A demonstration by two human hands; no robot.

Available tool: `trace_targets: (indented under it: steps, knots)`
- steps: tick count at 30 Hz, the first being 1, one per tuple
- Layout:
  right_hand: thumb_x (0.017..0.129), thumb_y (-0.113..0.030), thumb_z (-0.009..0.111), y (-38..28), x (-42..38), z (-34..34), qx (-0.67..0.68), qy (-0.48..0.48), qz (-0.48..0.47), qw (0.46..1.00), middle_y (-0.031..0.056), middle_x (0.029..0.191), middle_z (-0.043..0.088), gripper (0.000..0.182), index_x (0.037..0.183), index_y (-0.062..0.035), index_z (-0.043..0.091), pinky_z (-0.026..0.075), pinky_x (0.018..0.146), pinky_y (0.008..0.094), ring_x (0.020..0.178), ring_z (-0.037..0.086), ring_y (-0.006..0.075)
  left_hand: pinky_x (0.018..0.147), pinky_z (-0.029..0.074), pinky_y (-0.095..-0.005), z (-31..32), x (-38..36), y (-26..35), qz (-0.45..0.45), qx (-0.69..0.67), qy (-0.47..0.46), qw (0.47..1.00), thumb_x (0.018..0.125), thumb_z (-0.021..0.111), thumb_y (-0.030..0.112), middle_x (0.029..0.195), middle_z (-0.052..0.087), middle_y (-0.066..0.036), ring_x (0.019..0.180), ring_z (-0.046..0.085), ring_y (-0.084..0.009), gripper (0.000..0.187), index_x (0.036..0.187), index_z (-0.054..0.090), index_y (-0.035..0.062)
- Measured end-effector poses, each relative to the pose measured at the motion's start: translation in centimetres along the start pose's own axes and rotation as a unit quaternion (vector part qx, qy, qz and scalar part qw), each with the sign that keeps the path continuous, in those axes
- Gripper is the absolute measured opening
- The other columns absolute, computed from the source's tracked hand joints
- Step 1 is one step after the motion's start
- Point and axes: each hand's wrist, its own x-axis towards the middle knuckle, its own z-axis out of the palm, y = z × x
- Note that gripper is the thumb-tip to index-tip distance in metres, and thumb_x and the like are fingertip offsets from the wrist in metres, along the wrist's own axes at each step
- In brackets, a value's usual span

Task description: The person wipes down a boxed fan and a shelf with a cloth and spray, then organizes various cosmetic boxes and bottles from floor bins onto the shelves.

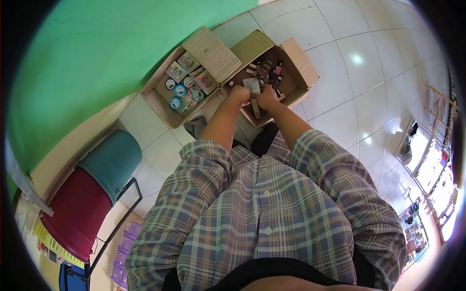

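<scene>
Both my hands reach down into an open cardboard box (pixel 305 82) on the floor. My left hand (pixel 239 96) is at its near left side with fingers curled in; what they hold, if anything, is hidden. Close beside it, my right hand (pixel 266 97) is also closed, its fingers meeting near the left hand's fingertips. Just beyond the hands lies a small white carton (pixel 252 85) with print on it. A slim beige carton (pixel 256 108) lies below them. Farther in are dark cosmetic packages (pixel 263 72) and a pink-and-black bottle (pixel 278 68).
A second cardboard box (pixel 160 110) on the left holds several small cartons (pixel 176 71) and round blue-lidded jars (pixel 180 90). The green wall (pixel 111 53) rises behind it. Teal and maroon tubs (pixel 111 160) stand at left, near a purple plastic container (pixel 127 247).
</scene>
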Motion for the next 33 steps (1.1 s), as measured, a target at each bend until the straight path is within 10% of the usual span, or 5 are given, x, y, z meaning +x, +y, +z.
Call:
trace_targets:
  steps: [10,16,18,25,33]
  knots:
    - [0.084,-0.008,0.065,0.5,1.0,-2.4,0.348,-0.244,0.112,0.898,0.0073,0.116,0.061,0.056,0.135,-0.0105,0.044,0.048,0.085,0.0379,0.109,0.057,0.017,0.057,0.042,-0.0245,-1.2,-3.0,-0.6,0.1,-0.054,0.016,0.993,0.092,0.061,0.018,0.078,0.062,-0.002,0.062,0.053,-0.0087,0.015,0.099,0.061,0.0052]
    - [0.083,-0.002,0.053,-2.9,-1.3,-8.0,0.597,-0.349,0.05,0.72,0.0094,0.112,0.058,0.046,0.127,-0.01,0.048,0.048,0.087,0.0441,0.105,0.056,0.0239,0.054,0.037,-0.0219,-4.7,-11.8,3.8,0.214,-0.177,-0.142,0.95,0.096,0.056,0.022,0.09,0.064,-0.003,0.06,0.047,-0.0052,0.027,0.113,0.059,0.0009]
    - [0.082,-0.004,0.048,-4.5,-1.8,-10.8,0.683,-0.463,0.02,0.564,0.0098,0.107,0.058,0.047,0.129,-0.011,0.046,0.048,0.084,0.042,0.098,0.057,0.025,0.056,0.036,-0.0216,-5.7,-16.7,6.6,0.212,-0.222,-0.189,0.933,0.098,0.054,0.024,0.085,0.061,0.0,0.062,0.046,-0.0049,0.03,0.116,0.058,0.0004]
    - [0.098,-0.056,0.034,-18.0,-11.5,-19.9,0.609,-0.415,-0.241,0.631,0.004,0.083,0.042,0.044,0.128,-0.0239,0.04,0.038,0.048,0.0255,0.055,0.037,0.0118,0.059,0.04,-0.0231,-8.2,-31.3,13.4,0.397,-0.118,-0.2,0.888,0.099,0.053,0.023,0.105,0.066,-0.011,0.07,0.055,-0.0105,0.036,0.124,0.05,-0.0025]
    - [0.096,-0.062,0.03,-29.9,-21.8,-24.7,0.583,-0.459,-0.423,0.519,0.0055,0.089,0.044,0.057,0.126,-0.0157,0.042,0.03,0.036,0.0174,0.071,0.043,0.0131,0.084,0.052,-0.0318,-11.0,-44.3,16.0,0.637,-0.004,-0.01,0.771,0.093,0.063,0.01,0.107,0.065,-0.011,0.096,0.063,-0.0153,0.04,0.126,0.047,-0.0061]
